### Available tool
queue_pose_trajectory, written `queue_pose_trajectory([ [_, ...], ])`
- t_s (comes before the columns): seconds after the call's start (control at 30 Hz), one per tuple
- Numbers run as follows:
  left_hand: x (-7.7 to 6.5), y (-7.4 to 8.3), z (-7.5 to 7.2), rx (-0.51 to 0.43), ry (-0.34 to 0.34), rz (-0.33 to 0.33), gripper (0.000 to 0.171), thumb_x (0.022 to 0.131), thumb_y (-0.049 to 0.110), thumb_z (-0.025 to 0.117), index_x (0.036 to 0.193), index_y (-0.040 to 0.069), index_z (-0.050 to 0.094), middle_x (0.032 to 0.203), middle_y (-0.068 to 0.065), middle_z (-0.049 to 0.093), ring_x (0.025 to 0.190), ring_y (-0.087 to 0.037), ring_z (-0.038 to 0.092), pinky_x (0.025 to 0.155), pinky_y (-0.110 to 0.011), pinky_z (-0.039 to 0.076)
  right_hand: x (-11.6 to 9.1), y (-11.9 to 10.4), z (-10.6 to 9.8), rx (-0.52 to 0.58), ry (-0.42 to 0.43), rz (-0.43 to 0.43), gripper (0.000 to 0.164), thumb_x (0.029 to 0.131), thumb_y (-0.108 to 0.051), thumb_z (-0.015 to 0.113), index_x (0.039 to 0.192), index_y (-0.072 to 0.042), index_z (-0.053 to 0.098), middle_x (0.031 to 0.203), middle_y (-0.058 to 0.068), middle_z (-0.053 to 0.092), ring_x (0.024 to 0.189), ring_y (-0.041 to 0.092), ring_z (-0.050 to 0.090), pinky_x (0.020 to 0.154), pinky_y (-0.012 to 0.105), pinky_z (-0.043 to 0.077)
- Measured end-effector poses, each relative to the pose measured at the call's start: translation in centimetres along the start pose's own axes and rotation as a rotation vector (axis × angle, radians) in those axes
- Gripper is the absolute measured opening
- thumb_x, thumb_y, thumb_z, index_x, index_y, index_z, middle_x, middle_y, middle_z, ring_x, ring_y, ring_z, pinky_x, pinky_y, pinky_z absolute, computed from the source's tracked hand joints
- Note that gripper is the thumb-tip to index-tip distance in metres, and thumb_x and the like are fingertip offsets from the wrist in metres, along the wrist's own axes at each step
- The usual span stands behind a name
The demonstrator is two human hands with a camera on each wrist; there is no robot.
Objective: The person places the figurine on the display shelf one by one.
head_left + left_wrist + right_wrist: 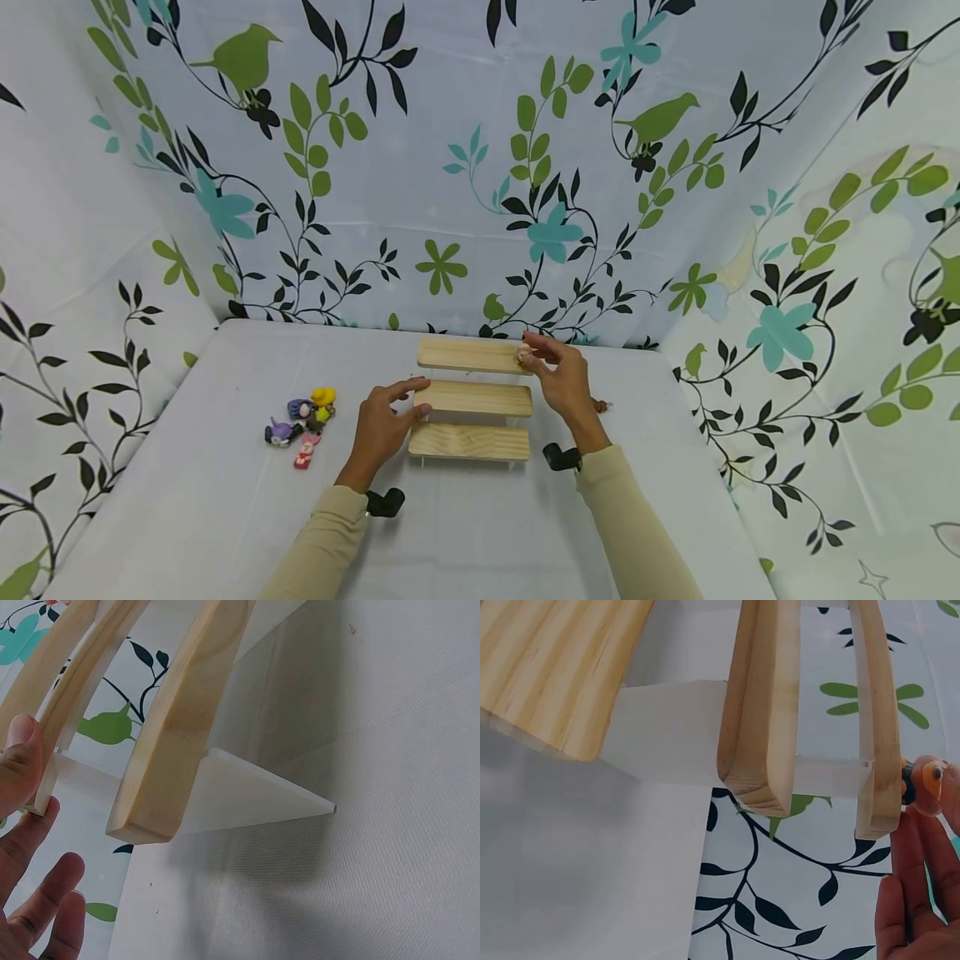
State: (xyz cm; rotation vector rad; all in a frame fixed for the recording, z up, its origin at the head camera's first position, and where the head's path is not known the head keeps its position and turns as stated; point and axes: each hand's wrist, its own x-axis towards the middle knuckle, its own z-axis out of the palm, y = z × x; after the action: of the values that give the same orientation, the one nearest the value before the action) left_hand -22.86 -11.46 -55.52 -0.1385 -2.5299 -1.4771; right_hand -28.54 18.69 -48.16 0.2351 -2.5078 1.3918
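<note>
A three-step wooden display stand with white supports stands on the white table; its top board [465, 355], middle board [480, 398] and bottom board [468, 442] rise toward the back. My left hand [377, 432] pinches the left end of the middle board, thumb on one face and index finger at the edge, as the left wrist view shows. At the right end of the top board, my right hand [566, 382] pinches a small figurine [930, 780] with orange and dark parts. The figurine touches or nearly touches that board; the fingers hide much of it.
Several small coloured figurines [306, 417] lie clustered on the table left of the stand. A small brown item [601, 405] lies behind my right wrist, partly hidden. Patterned cloth [442, 167] hangs right behind the table's back edge.
</note>
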Motion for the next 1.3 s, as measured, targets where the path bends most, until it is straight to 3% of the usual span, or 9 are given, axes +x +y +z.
queue_pose_trajectory([
  [0.3,-0.1,0.0,0.2,0.008,0.003,0.003,0.043,0.092,0.029,0.084,0.133,0.025,0.076,0.141,-0.002,0.072,0.117,-0.030,0.065,0.090,-0.043,0.050,-0.1,0.1,0.3,0.001,0.035,-0.011,0.031,0.095,-0.020,0.080,0.125,-0.013,0.078,0.114,0.008,0.080,0.104,0.026,0.073,0.096,0.046,0.050],
  [0.6,0.0,0.0,0.4,0.001,0.002,0.001,0.042,0.092,0.028,0.084,0.133,0.025,0.076,0.139,0.000,0.073,0.116,-0.029,0.064,0.089,-0.043,0.049,-0.3,0.0,0.2,-0.020,0.035,0.018,0.032,0.096,-0.019,0.079,0.127,-0.014,0.078,0.115,0.008,0.080,0.107,0.027,0.072,0.099,0.048,0.050],
  [0.83,0.1,-0.1,0.4,0.006,-0.006,-0.015,0.043,0.092,0.030,0.083,0.134,0.026,0.076,0.139,0.001,0.073,0.117,-0.029,0.064,0.089,-0.042,0.049,-0.4,0.2,-0.1,0.006,0.045,0.004,0.037,0.096,-0.020,0.079,0.132,-0.016,0.076,0.127,0.006,0.078,0.112,0.026,0.073,0.101,0.049,0.052],
  [1.07,0.2,-0.2,0.2,-0.003,-0.007,-0.011,0.043,0.091,0.033,0.083,0.134,0.027,0.076,0.139,0.001,0.073,0.118,-0.029,0.064,0.089,-0.042,0.049,-0.6,0.9,-1.3,0.016,0.078,0.000,0.036,0.097,-0.023,0.077,0.133,-0.018,0.075,0.127,0.004,0.078,0.112,0.027,0.071,0.101,0.054,0.051],
  [1.3,0.3,-0.3,0.1,-0.003,-0.004,0.005,0.044,0.090,0.034,0.084,0.133,0.027,0.076,0.138,0.000,0.073,0.117,-0.029,0.065,0.089,-0.042,0.049,-0.7,1.6,-2.8,0.012,0.094,0.043,0.033,0.098,-0.026,0.078,0.131,-0.019,0.076,0.127,0.005,0.078,0.115,0.025,0.071,0.104,0.049,0.050],
])
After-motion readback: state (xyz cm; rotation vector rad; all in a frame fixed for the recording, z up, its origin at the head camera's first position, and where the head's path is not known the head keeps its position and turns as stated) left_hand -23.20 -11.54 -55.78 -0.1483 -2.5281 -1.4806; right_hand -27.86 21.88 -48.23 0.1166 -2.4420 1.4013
